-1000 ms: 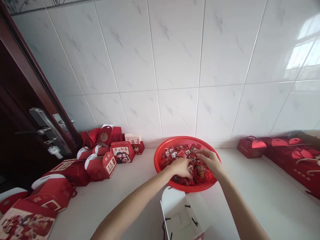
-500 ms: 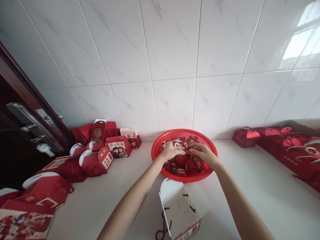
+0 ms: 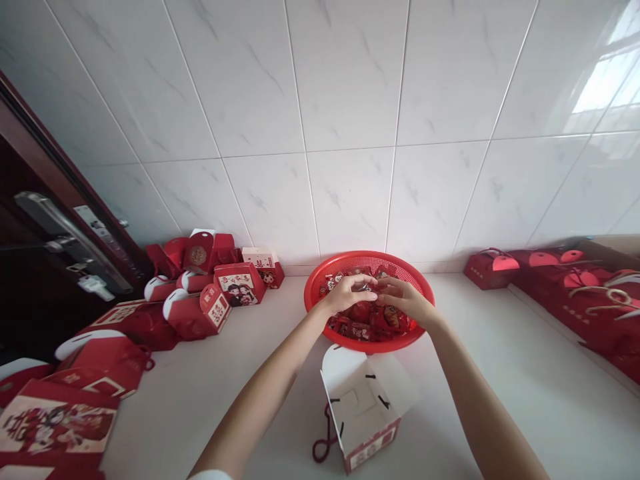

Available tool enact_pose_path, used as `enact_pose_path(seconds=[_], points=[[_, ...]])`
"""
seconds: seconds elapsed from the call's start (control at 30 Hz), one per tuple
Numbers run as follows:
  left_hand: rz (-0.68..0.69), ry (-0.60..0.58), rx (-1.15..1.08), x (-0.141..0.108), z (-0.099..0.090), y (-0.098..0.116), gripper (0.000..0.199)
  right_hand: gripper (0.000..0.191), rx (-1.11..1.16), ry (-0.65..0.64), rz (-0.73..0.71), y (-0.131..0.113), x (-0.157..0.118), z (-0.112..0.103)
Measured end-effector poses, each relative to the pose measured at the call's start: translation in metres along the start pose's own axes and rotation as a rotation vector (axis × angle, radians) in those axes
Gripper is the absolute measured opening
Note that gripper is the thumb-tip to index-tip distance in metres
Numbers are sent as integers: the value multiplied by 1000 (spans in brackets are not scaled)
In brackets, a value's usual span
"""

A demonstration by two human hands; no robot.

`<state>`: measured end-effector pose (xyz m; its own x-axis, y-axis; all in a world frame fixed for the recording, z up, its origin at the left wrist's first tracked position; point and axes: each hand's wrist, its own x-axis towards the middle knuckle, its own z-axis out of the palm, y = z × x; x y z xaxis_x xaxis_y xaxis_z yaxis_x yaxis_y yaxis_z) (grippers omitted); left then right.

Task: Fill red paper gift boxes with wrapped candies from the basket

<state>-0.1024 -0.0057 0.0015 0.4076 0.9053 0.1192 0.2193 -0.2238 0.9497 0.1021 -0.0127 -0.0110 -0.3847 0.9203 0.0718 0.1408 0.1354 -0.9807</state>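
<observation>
A red plastic basket (image 3: 370, 346) holds many small red-wrapped candies (image 3: 359, 331). Over the candies, my left hand (image 3: 349, 294) has its fingers curled, with the fingertips near those of my right hand (image 3: 403, 299). The fingers of my right hand are bent too, and what either hand pinches, if anything, is too small to tell. An open box (image 3: 364, 407), white inside and red outside, stands just in front of the basket. Its flaps are up, and a dark red cord (image 3: 325, 443) hangs at its left side.
Several red gift boxes (image 3: 197, 313) line the left side beside a dark door with a metal handle (image 3: 60, 220). At the right, a red box (image 3: 493, 269) stands near a large container of red boxes (image 3: 575, 293). A tiled wall (image 3: 350, 200) rises behind.
The view has shifted slightly, so the basket sits a little higher. My left hand's fingers have lifted and reach closer to my right hand's fingertips. The open box stays in front of the basket.
</observation>
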Motion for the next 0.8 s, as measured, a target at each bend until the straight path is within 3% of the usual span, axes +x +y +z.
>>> enact_pose_path(seconds=[0.13, 0.3, 0.57, 0.8], points=[[-10, -58, -75, 3, 0, -5, 30, 45, 105, 60, -44, 2, 1, -2], [-19, -64, 31, 6, -1, -11, 22, 41, 217, 177, -39, 4, 3, -2], [17, -155, 63, 2, 1, -5, 25, 36, 89, -14, -58, 0, 2, -1], [85, 78, -20, 4, 2, -10, 37, 40, 185, 9, -29, -8, -2, 2]])
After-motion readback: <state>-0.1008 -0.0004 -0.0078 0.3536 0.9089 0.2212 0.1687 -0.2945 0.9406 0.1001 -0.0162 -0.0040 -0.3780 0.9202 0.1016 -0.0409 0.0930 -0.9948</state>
